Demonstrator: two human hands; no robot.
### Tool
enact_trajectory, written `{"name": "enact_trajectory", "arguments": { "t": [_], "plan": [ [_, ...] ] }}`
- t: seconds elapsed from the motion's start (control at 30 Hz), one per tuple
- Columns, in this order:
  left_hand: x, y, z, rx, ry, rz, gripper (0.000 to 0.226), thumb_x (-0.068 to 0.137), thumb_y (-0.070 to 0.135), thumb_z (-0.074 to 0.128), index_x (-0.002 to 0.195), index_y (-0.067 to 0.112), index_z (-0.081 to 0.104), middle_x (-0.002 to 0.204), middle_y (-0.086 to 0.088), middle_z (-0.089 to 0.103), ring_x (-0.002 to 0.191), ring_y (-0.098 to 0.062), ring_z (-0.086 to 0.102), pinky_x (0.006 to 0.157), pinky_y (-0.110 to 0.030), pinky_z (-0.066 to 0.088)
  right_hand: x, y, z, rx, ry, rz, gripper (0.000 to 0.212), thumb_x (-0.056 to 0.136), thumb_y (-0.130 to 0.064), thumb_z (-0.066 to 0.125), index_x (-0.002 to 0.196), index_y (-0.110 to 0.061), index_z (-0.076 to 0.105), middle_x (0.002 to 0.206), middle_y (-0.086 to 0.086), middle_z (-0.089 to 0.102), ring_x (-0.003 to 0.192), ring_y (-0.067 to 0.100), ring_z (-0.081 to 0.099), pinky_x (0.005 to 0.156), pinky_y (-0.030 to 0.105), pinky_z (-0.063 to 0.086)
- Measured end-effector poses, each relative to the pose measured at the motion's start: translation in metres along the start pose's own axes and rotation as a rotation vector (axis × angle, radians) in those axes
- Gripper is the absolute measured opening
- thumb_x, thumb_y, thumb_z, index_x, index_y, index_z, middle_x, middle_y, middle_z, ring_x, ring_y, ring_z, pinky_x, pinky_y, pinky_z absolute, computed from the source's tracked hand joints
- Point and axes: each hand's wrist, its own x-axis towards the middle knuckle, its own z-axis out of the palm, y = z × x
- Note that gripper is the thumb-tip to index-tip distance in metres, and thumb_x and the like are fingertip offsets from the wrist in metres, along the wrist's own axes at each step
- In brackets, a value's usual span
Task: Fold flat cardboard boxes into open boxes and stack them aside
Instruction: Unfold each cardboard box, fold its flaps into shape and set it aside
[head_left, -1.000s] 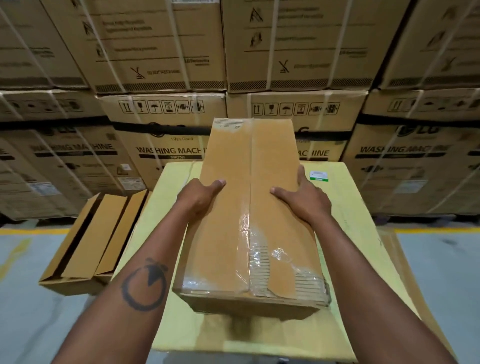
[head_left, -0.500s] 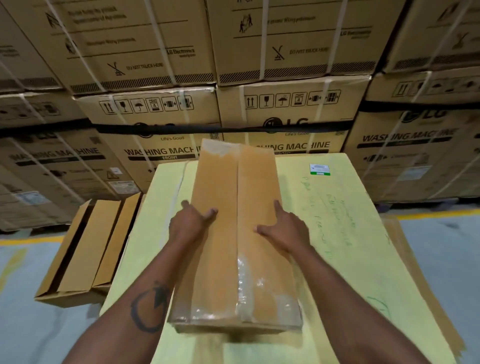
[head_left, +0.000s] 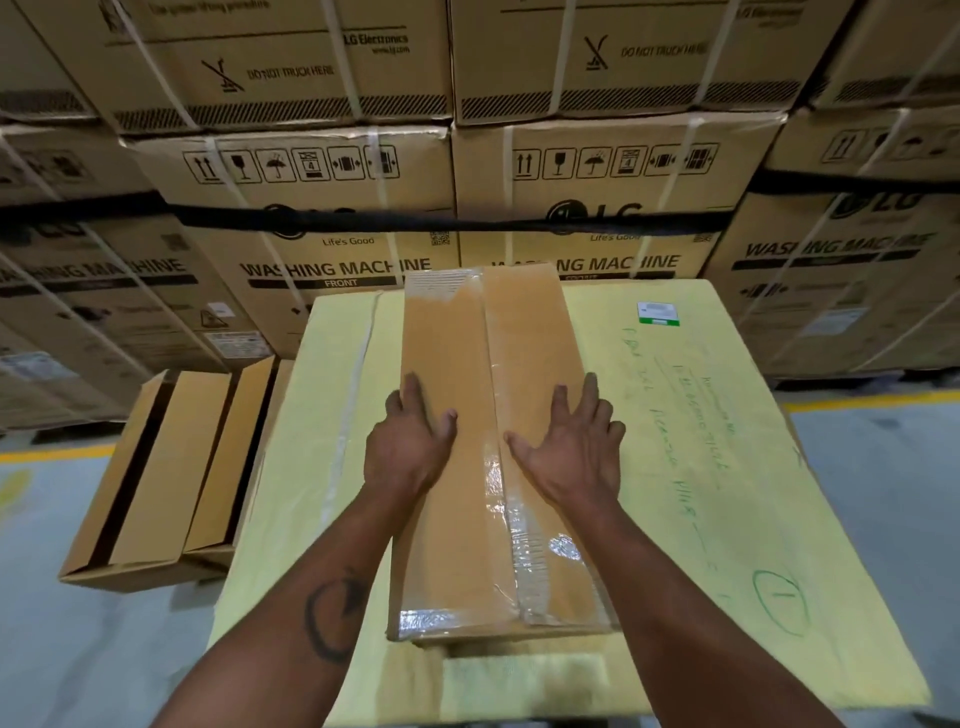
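Washing-machine cartons, stacked, far wall; yellow-covered table, centre. Taped cardboard box, lengthwise on table; open boxes on the floor, left. Left hand and right hand, fingers straight and flat on box top: press evenly either side of the seam.

Box: plain tan cardboard with a glossy clear tape strip along its seam. Counter beneath the box: pale yellow, green handwriting. Cartons behind the box: brown (black print, white straps).
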Motion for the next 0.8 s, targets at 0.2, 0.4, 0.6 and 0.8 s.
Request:
{"name": "enact_trajectory", "arguments": {
  "t": [0.2,0.4,0.6,0.8],
  "plan": [
    [0.019,0.006,0.012,0.360,-0.106,0.400,0.070,0.104,0.062,0.016,0.165,0.028,0.010,0.172,-0.014,-0.011,0.158,-0.036,-0.014,0.125,-0.060,-0.003,0.000,-0.011,0.007,-0.054,-0.081,-0.064,0.109,0.081,-0.090,0.014,0.165,-0.022,0.011,0.170,0.024,-0.004,0.155,0.047,-0.004,0.121,0.065,0.004],
    [0.007,0.021,0.018,0.329,-0.099,0.458,0.056,0.107,0.045,0.021,0.162,0.032,0.023,0.174,-0.008,0.001,0.159,-0.037,-0.008,0.126,-0.059,-0.003,-0.006,-0.025,0.010,-0.072,-0.126,-0.016,0.115,0.078,-0.094,0.001,0.165,-0.019,-0.002,0.167,0.027,-0.017,0.151,0.050,-0.023,0.119,0.069,-0.007],
    [0.006,0.018,0.019,0.258,0.000,0.456,0.045,0.104,0.042,0.031,0.141,0.024,0.050,0.166,-0.007,0.032,0.157,-0.033,0.018,0.124,-0.058,0.012,-0.007,-0.036,0.003,-0.028,-0.118,0.052,0.109,0.081,-0.081,0.032,0.163,-0.011,0.013,0.167,0.030,0.003,0.154,0.050,-0.005,0.118,0.071,0.004],
    [0.007,0.019,0.019,0.258,-0.055,0.437,0.084,0.090,0.075,0.027,0.155,0.023,0.040,0.171,-0.008,0.022,0.158,-0.033,0.011,0.125,-0.060,0.004,-0.012,-0.046,-0.028,0.106,0.023,0.068,0.062,0.083,-0.052,0.048,0.125,-0.008,0.060,0.128,0.021,0.061,0.120,0.037,0.054,0.094,0.047,0.049]
  ]
}}
